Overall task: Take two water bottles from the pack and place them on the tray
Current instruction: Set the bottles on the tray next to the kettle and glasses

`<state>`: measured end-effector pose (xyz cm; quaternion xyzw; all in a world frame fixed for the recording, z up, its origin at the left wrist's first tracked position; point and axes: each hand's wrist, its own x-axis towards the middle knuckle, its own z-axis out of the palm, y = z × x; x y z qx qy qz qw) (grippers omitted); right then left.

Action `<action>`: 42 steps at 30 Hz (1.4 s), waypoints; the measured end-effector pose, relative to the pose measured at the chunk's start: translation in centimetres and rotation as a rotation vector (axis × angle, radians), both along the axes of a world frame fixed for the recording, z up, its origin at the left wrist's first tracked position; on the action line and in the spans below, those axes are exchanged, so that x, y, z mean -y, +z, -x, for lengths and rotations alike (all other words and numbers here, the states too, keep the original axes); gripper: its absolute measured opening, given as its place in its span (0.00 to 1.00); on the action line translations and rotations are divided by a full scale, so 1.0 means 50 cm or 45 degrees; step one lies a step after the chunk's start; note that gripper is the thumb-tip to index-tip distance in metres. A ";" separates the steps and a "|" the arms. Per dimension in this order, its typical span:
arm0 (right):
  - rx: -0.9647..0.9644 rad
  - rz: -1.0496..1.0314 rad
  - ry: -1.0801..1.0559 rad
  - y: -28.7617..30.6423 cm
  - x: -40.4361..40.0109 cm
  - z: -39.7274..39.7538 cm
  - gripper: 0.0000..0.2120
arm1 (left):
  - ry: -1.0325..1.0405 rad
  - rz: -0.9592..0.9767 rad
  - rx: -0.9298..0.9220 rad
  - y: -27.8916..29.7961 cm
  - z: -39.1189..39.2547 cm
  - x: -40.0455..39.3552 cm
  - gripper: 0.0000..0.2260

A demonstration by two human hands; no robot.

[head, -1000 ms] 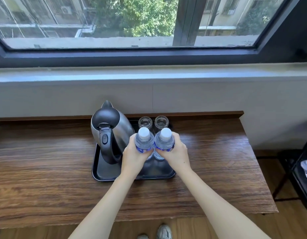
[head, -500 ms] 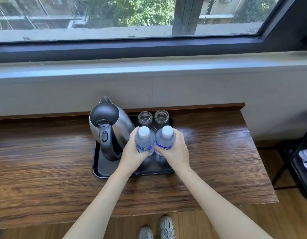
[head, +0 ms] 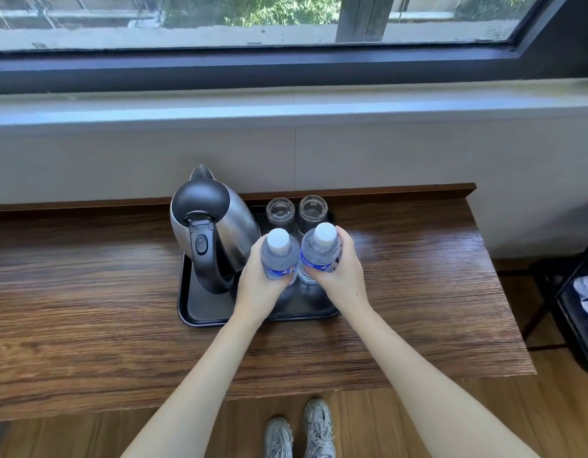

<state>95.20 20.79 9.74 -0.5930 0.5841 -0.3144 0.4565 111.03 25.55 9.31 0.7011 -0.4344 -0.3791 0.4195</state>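
Clear bottles (head: 279, 256) upright in each grip, over tray (head: 200, 312).

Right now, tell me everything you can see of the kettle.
The kettle has a brushed-metal body that looks like steel, with a black domed lid, a black looped handle carrying an oval switch, and a spout pointing away toward the wall. It stands upright on the left part of the black tray, handle facing the camera. Two upturned glasses stand to its right at the tray's back. The left hand, wrapped around a bottle, is close beside its right side; whether it touches cannot be told.
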 end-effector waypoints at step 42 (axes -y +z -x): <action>0.043 -0.023 0.167 -0.020 0.009 0.018 0.38 | 0.061 -0.080 0.041 -0.001 0.003 -0.006 0.31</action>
